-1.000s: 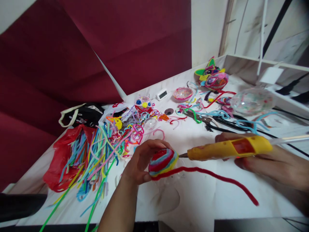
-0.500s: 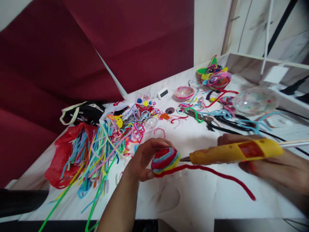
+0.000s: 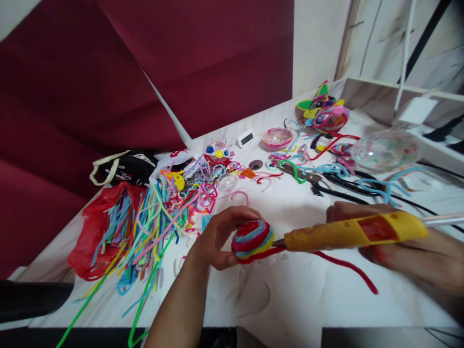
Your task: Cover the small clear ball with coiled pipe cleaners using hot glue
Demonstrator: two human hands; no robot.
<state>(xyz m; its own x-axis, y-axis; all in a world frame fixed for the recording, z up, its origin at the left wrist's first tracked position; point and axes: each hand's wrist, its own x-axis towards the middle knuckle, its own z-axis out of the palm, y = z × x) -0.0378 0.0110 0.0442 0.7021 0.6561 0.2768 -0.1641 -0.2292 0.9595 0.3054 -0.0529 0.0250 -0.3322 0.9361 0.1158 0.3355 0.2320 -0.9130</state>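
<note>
My left hand point(image 3: 221, 237) grips a small dome-shaped piece point(image 3: 252, 239) wound with red, light blue and yellow pipe cleaner. From its lower edge a loose red pipe cleaner point(image 3: 350, 268) trails out to the right over the table. In my right hand point(image 3: 406, 246) is a yellow hot glue gun point(image 3: 337, 233), with a white glue stick point(image 3: 444, 220) in its back end. The gun's metal nozzle is at the dome's right edge, by the yellow and red rows, and seems to touch it. The gun's body covers part of the red strand and of my right fingers.
Bundles of pipe cleaners point(image 3: 152, 232) and a red plastic bag point(image 3: 90, 237) lie at the left. Pliers point(image 3: 311, 179), black cables and a clear plastic dome point(image 3: 386, 151) lie at the right. Behind are a small digital clock point(image 3: 245, 139) and a decorated figure point(image 3: 324, 113).
The dome has shifted slightly right in my left hand. The glue gun's nozzle has come down from just beside it to its edge, and the gun now covers part of the red strand.
</note>
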